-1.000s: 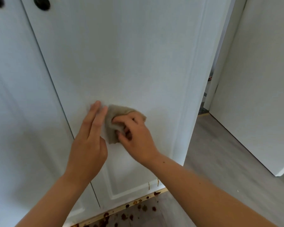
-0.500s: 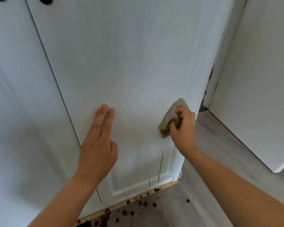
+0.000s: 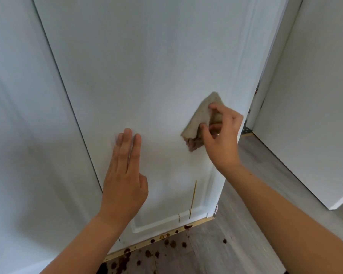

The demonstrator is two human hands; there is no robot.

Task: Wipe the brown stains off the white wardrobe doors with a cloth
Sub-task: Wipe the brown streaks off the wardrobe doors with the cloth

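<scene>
Right hand [image 3: 222, 135] first: thumb and curled fingers are bunched round the cloth [image 3: 201, 117], a firm pinch, and I see it pressed against the wardrobe door [image 3: 147, 66] close to the door's right edge. The cloth is beige, folded to a point at the top, and its lower corner is soiled brown where it meets the door.

Left hand [image 3: 125, 171] now: holding nothing, fingers straight and together, pointing up the door. The fingertips look to be resting on the door's panel, left of the cloth and a little lower.

Below the cloth, on the door's lower right, there's a thin brown drip [image 3: 193, 196] running straight down the panel. Under that, on the door's bottom rail, I make out two shorter drips [image 3: 179, 218] side by side.

Along the door's foot runs a wooden strip [image 3: 203, 222], dotted with brown blobs. The grey plank floor [image 3: 255, 224] in front of the door carries a scatter of brown spatters [image 3: 127, 260], thickest toward the door's lower left corner.

Left of this door, across a dark seam, is the second door [image 3: 18, 135], plain white. Right of the door, past a narrow gap, stands a white panel [image 3: 315, 95].
</scene>
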